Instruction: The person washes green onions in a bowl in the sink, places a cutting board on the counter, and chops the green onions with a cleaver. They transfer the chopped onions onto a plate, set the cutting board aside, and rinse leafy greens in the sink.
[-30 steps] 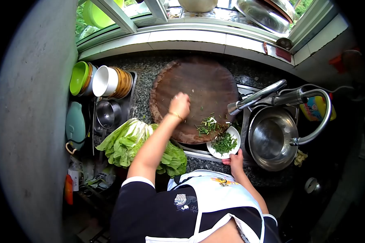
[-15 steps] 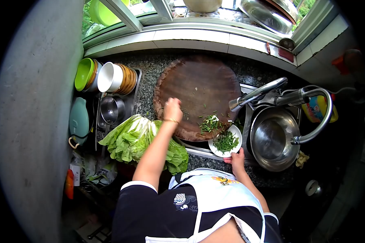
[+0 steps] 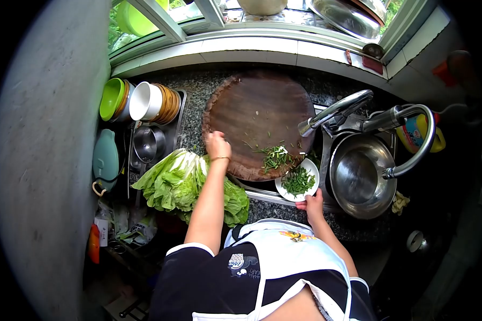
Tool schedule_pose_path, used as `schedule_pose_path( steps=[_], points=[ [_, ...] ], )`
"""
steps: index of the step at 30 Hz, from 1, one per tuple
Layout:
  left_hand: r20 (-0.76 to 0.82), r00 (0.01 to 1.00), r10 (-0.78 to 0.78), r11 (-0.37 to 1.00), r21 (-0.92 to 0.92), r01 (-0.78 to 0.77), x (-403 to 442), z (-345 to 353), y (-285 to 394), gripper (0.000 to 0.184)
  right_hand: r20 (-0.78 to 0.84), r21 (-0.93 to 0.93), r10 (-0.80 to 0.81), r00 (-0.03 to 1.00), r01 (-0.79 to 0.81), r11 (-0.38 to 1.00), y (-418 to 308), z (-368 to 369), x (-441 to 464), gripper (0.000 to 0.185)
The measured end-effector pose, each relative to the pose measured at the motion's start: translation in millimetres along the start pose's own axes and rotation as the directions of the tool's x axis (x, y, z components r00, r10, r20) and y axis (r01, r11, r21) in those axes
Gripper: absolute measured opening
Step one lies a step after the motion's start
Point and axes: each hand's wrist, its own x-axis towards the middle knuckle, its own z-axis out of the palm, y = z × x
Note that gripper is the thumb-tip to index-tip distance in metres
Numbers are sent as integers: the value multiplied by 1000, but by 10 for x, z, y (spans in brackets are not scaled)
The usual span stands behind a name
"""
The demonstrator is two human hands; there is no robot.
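Over the left edge of a round wooden chopping board [image 3: 257,115], my left hand [image 3: 218,145] has its fingers curled closed; whatever they hold, if anything, is hidden. My right hand [image 3: 312,204] grips the near rim of a small white bowl [image 3: 285,193], tilted against the board's lower right edge. Chopped green herbs [image 3: 299,182] fill part of this bowl. More chopped green and white pieces [image 3: 276,159] lie on the board beside it, with stray bits scattered further in. A leafy lettuce [image 3: 179,182] rests left of the board, under my left forearm.
A metal basin [image 3: 359,179] sits in the sink at right, below a curved faucet [image 3: 345,107]. Stacked bowls [image 3: 146,101] and a metal ladle-like cup [image 3: 149,143] are at left. A yellow bottle [image 3: 436,140] stands behind the basin. The window ledge [image 3: 251,51] runs along the back.
My left hand has moved left and slightly away, to the board's left edge. My right hand stays on the bowl. The herb pile looks spread a little more to the left.
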Motion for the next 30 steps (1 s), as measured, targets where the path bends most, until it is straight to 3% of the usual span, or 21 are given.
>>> schedule_pose_path(
  steps=[3,5,6,8,10,12,14,17,20,22,24,30],
  points=[
    [30,957,289,952,-112,-284,-454,97,442,14,-12,-5,-27,1000,27,1000,-36,33,-38,37],
    [242,909,340,929,-235,-285,-819,24,848,10,-8,-15,-24,1000,24,1000,5,20,-3,37],
    [208,886,415,862,-401,-310,-963,-10,953,9,-8,-27,-23,1000,23,999,0,18,1,37],
    [59,894,444,780,-516,-354,-948,-105,1015,10,-13,-37,-24,1000,23,999,2,20,1,36],
    [-161,899,408,742,-515,-429,-759,-167,896,10,0,-18,-42,999,42,999,19,8,-1,36],
    [-213,938,274,762,-547,-347,-561,-82,578,10,10,-22,-33,999,33,999,23,-3,3,36],
    [-187,981,61,750,-640,-168,-423,72,326,20,1,-18,-35,999,35,999,-13,19,-21,35],
    [-138,982,132,678,-710,-191,-391,160,425,30,-6,-13,-36,999,36,999,-7,23,-20,34],
    [-134,949,284,620,-729,-289,-409,271,646,29,-8,-19,-35,999,35,999,4,20,-15,32],
    [-52,940,336,562,-790,-245,-491,318,845,28,-11,-18,-37,999,37,999,7,20,-21,32],
    [-79,885,459,526,-778,-343,-606,311,988,26,-3,-15,-48,999,48,999,-2,29,-24,33],
    [-12,830,558,450,-836,-315,-1156,308,1263,19,-30,-49,-43,999,42,998,-31,71,-52,33]
  ],
)
